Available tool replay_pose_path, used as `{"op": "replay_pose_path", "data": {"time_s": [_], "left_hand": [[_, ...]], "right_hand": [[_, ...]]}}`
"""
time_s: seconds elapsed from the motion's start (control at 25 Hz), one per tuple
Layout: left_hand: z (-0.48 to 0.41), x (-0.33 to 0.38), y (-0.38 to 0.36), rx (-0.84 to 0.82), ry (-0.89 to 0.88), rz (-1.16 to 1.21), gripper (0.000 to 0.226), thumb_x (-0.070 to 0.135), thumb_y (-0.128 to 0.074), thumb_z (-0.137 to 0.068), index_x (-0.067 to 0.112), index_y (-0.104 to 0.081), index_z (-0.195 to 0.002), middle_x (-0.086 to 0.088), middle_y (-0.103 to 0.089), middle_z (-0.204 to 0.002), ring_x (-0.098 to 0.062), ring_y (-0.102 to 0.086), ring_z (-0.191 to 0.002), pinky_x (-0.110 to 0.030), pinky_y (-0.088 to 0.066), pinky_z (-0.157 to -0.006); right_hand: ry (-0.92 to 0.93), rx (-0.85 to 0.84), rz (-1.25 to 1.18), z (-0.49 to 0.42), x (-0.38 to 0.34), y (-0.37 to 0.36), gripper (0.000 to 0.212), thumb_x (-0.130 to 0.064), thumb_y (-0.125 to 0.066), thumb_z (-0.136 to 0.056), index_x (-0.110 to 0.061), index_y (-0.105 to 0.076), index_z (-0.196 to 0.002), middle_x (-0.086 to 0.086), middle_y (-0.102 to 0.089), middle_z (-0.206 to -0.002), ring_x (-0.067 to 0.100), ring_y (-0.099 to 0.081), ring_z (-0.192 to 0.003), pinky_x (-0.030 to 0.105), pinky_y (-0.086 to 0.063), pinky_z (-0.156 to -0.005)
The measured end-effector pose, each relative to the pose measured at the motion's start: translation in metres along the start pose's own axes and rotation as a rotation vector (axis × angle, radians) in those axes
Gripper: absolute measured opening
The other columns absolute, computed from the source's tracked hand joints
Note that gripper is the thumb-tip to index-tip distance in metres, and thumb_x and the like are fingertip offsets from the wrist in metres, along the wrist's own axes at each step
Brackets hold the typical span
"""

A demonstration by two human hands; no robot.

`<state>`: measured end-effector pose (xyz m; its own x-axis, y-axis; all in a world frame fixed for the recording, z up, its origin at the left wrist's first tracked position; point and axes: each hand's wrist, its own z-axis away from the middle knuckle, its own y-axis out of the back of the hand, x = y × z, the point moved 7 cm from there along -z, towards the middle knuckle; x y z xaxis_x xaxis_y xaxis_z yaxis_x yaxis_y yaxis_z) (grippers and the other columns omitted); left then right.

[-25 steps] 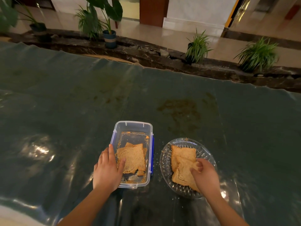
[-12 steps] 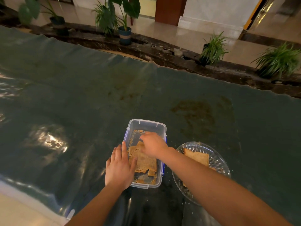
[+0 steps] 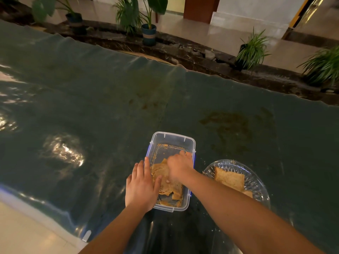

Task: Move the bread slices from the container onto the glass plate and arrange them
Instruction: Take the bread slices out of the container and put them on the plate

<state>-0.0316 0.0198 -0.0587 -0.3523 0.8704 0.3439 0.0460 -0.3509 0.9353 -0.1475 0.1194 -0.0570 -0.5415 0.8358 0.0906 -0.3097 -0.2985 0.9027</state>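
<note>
A clear plastic container [image 3: 173,139] with blue clips sits on the dark green table cover. Brown bread slices [image 3: 171,187] lie in its near half. My left hand [image 3: 141,186] rests flat on the container's left rim, thumb over the edge onto the bread. My right hand [image 3: 178,166] reaches into the container with its fingers curled down onto the top slice; whether they pinch it is hidden. To the right stands the glass plate [image 3: 255,173], holding bread slices [image 3: 230,178] partly covered by my right forearm.
The green cover [image 3: 110,107] spreads wide to the left and far side, stained in places. Potted plants [image 3: 148,33] stand beyond the table's far edge on a dark ledge. The table's near-left corner and a pale floor show at lower left.
My right hand left the plate and crossed into the container, now pressing deeper onto the top slice. The left hand stayed on the container's rim. The view shifted left.
</note>
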Motion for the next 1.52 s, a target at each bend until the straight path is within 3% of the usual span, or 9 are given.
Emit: {"op": "replay_pose_path", "data": {"time_s": [0.2,0.36,0.52,0.76,0.92,1.04,1.28,1.4,1.52], "left_hand": [[0.001,0.001,0.002,-0.005,0.002,0.002,0.078,0.064,-0.018,-0.093,0.019,-0.002,-0.154,-0.005,-0.025,-0.160,-0.025,-0.020,-0.148,-0.049,-0.030,-0.115],[0.001,0.001,0.003,-0.002,0.004,-0.004,0.080,0.067,-0.013,-0.090,0.019,-0.003,-0.154,-0.005,-0.026,-0.159,-0.025,-0.021,-0.148,-0.049,-0.031,-0.114],[0.001,0.000,0.005,0.010,0.000,0.039,0.084,0.072,-0.007,-0.087,0.021,-0.005,-0.154,-0.003,-0.029,-0.158,-0.025,-0.025,-0.146,-0.050,-0.033,-0.112],[0.000,-0.002,0.007,0.009,0.005,0.193,0.079,0.069,-0.017,-0.088,0.025,-0.012,-0.154,-0.002,-0.037,-0.151,-0.027,-0.039,-0.136,-0.048,-0.040,-0.105],[-0.002,-0.008,0.003,-0.028,0.044,0.304,0.066,0.051,-0.041,-0.095,0.036,-0.013,-0.152,-0.004,-0.044,-0.141,-0.034,-0.056,-0.115,-0.047,-0.048,-0.088],[-0.003,-0.013,0.000,-0.046,0.082,0.341,0.064,0.041,-0.044,-0.096,0.044,-0.011,-0.150,-0.004,-0.044,-0.140,-0.036,-0.059,-0.110,-0.044,-0.047,-0.082],[-0.006,-0.009,0.004,-0.025,0.085,0.329,0.057,0.033,-0.040,-0.098,0.041,-0.017,-0.150,-0.006,-0.046,-0.143,-0.036,-0.059,-0.111,-0.047,-0.048,-0.084],[-0.006,-0.006,0.011,-0.004,0.080,0.339,0.050,0.033,-0.032,-0.101,0.045,-0.021,-0.148,-0.006,-0.053,-0.134,-0.032,-0.062,-0.104,-0.045,-0.049,-0.081],[-0.004,-0.002,0.017,0.005,0.069,0.336,0.049,0.032,-0.030,-0.102,0.045,-0.023,-0.148,-0.006,-0.055,-0.131,-0.031,-0.062,-0.101,-0.045,-0.049,-0.080]], "right_hand": [[-0.044,0.014,-0.174,0.004,-0.004,-0.001,0.053,-0.033,-0.084,-0.069,-0.016,-0.059,-0.113,0.009,-0.067,-0.111,0.032,-0.061,-0.105,0.039,-0.048,-0.082],[-0.027,-0.018,-0.232,0.009,-0.007,0.000,0.051,-0.036,-0.083,-0.068,-0.015,-0.059,-0.108,0.008,-0.067,-0.102,0.031,-0.064,-0.099,0.038,-0.048,-0.075],[-0.040,-0.062,-0.502,0.016,0.003,0.012,0.035,-0.036,-0.077,-0.070,-0.021,-0.061,-0.096,0.001,-0.065,-0.092,0.024,-0.062,-0.084,0.031,-0.044,-0.061],[-0.237,0.031,-1.246,0.066,0.064,0.039,0.034,-0.025,-0.084,-0.063,-0.020,-0.064,-0.090,0.002,-0.069,-0.092,0.021,-0.069,-0.085,0.045,-0.062,-0.073],[-0.293,0.137,-1.672,0.114,0.125,0.043,0.039,-0.013,-0.088,-0.063,-0.012,-0.068,-0.096,0.009,-0.074,-0.094,0.023,-0.074,-0.079,0.038,-0.061,-0.058],[-0.363,0.175,-1.875,0.139,0.165,0.018,0.048,-0.012,-0.088,-0.064,-0.007,-0.066,-0.106,0.015,-0.073,-0.101,0.030,-0.073,-0.087,0.043,-0.061,-0.065],[-0.608,0.151,-1.958,0.157,0.207,-0.074,0.056,-0.012,-0.083,-0.070,-0.007,-0.058,-0.121,0.018,-0.070,-0.110,0.035,-0.070,-0.096,0.053,-0.058,-0.082],[-0.732,0.172,-1.880,0.163,0.218,-0.111,0.056,-0.012,-0.081,-0.075,-0.007,-0.056,-0.125,0.014,-0.070,-0.108,0.032,-0.070,-0.092,0.045,-0.059,-0.072],[-0.819,0.210,-1.623,0.167,0.228,-0.129,0.057,-0.017,-0.079,-0.078,-0.005,-0.055,-0.128,0.011,-0.069,-0.107,0.028,-0.069,-0.091,0.045,-0.060,-0.076]]}}
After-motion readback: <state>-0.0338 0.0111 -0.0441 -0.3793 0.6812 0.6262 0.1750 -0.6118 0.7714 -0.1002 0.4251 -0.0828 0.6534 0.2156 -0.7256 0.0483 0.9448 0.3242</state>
